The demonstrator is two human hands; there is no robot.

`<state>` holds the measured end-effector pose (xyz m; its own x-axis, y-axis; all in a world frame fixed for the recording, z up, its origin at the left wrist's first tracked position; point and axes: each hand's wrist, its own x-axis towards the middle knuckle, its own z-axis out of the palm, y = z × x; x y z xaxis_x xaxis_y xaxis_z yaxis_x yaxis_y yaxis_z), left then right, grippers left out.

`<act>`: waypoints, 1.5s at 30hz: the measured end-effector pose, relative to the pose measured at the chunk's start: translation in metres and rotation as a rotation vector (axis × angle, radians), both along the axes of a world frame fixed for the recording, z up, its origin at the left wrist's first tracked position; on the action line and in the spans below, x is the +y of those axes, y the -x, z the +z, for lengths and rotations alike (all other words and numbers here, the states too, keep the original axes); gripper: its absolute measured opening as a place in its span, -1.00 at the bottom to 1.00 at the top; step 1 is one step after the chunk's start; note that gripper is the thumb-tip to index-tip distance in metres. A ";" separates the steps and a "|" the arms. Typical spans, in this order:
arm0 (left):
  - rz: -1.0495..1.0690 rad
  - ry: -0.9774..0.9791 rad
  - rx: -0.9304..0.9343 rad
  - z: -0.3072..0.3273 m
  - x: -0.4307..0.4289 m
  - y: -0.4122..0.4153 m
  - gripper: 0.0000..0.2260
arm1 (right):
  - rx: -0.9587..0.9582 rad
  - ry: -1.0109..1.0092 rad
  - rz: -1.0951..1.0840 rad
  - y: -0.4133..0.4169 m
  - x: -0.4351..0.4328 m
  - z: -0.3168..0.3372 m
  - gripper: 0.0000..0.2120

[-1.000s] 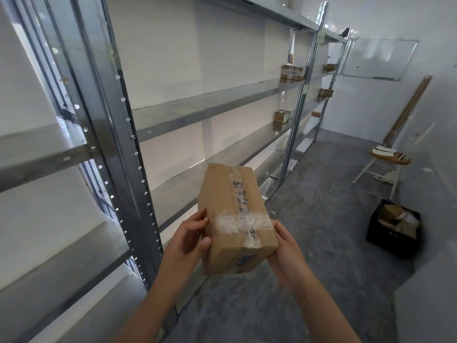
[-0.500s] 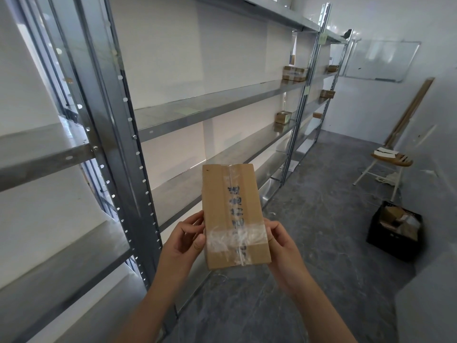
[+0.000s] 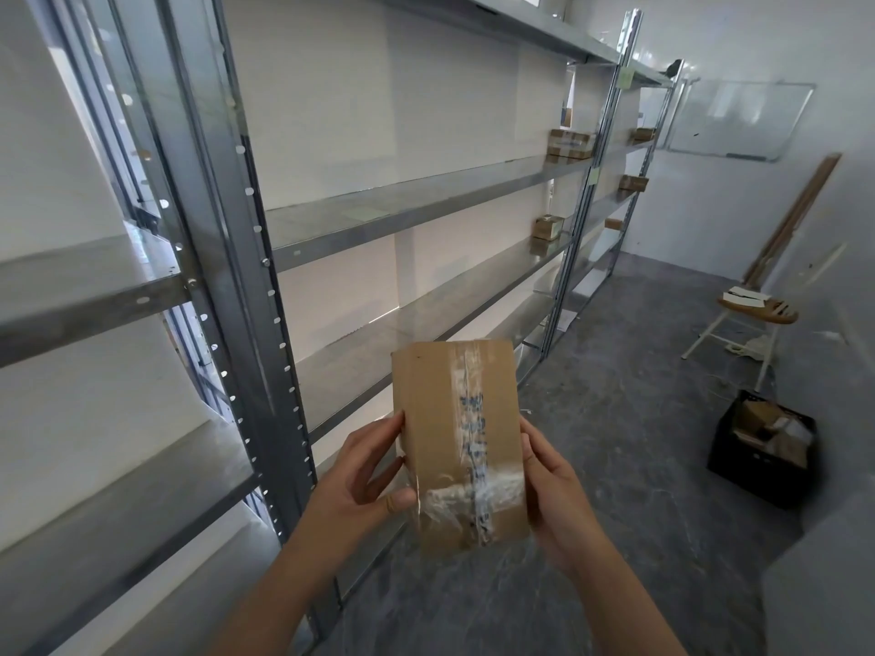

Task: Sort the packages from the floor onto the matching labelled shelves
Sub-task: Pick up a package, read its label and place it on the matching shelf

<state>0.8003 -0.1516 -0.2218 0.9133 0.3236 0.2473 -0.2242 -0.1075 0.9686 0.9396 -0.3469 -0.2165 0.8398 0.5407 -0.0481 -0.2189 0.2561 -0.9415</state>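
A small brown cardboard box [image 3: 450, 419], sealed with clear tape and marked with blue print, is held upright at chest height in front of me. My left hand [image 3: 364, 475] grips its left edge with the thumb on the front face. My right hand [image 3: 554, 485] holds its right edge. The metal shelving unit [image 3: 402, 215] runs along the left wall. Small cardboard packages sit far down it: one [image 3: 569, 143] on an upper shelf, one [image 3: 548, 228] on the shelf below, one [image 3: 633, 183] further back.
A black crate [image 3: 738, 471] holding more packages stands on the grey floor at the right. Beyond it is a white folding stool [image 3: 757, 311] with items on its wooden seat. Wooden slats [image 3: 795, 215] lean on the right wall. A whiteboard [image 3: 738, 120] hangs on the far wall.
Both hands have turned the box from tilted to upright and rotated it slightly, so its taped face points at me. The view has shifted very little.
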 end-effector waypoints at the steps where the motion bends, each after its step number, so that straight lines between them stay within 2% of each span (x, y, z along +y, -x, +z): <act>1: 0.007 -0.003 0.004 0.000 0.001 0.001 -0.39 | -0.001 0.004 0.001 0.000 0.000 -0.001 -0.66; 5: 0.132 0.020 -0.010 -0.001 -0.001 0.004 -0.61 | -0.038 0.009 0.021 0.006 0.000 -0.006 -0.64; 7: 0.173 0.076 -0.003 -0.003 -0.004 0.003 -0.65 | -0.046 0.005 0.020 0.009 -0.001 -0.011 -0.62; 12: 0.180 0.176 -0.038 -0.005 -0.007 0.001 -0.66 | -0.086 0.016 0.066 0.007 -0.002 -0.014 -0.57; 20: 0.122 0.192 -0.044 -0.014 -0.009 0.001 -0.65 | -0.080 0.004 0.002 0.004 0.000 -0.016 -0.69; 26: 0.114 0.283 -0.014 -0.024 -0.005 0.005 -0.71 | -0.222 0.074 -0.031 -0.003 -0.001 -0.018 -0.68; 30: 0.113 0.328 -0.033 -0.024 -0.006 0.004 -0.55 | -0.313 0.095 -0.040 -0.005 0.000 -0.020 -0.71; 32: 0.130 0.342 -0.032 -0.026 -0.006 0.001 -0.54 | -0.315 0.105 -0.028 -0.004 0.002 -0.019 -0.63; 35: 0.168 0.435 -0.026 -0.032 -0.005 -0.004 -0.67 | -0.298 0.146 -0.036 0.000 0.004 -0.015 -0.47; 40: 0.218 0.515 0.011 -0.044 -0.007 -0.009 -0.68 | -0.344 0.279 -0.089 0.002 0.011 -0.014 -0.54; 42: 0.229 0.531 0.011 -0.046 -0.008 -0.009 -0.71 | -0.359 0.330 -0.119 0.003 0.014 -0.012 -0.51; 45: 0.238 0.545 0.010 -0.045 -0.007 -0.009 -0.65 | -0.340 0.446 -0.147 0.004 0.017 -0.011 -0.24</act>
<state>0.8097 -0.1587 -0.2665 0.8015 0.5977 -0.0198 -0.2457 0.3593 0.9003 0.9351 -0.3303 -0.2272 0.9127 0.4065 0.0413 0.1229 -0.1766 -0.9766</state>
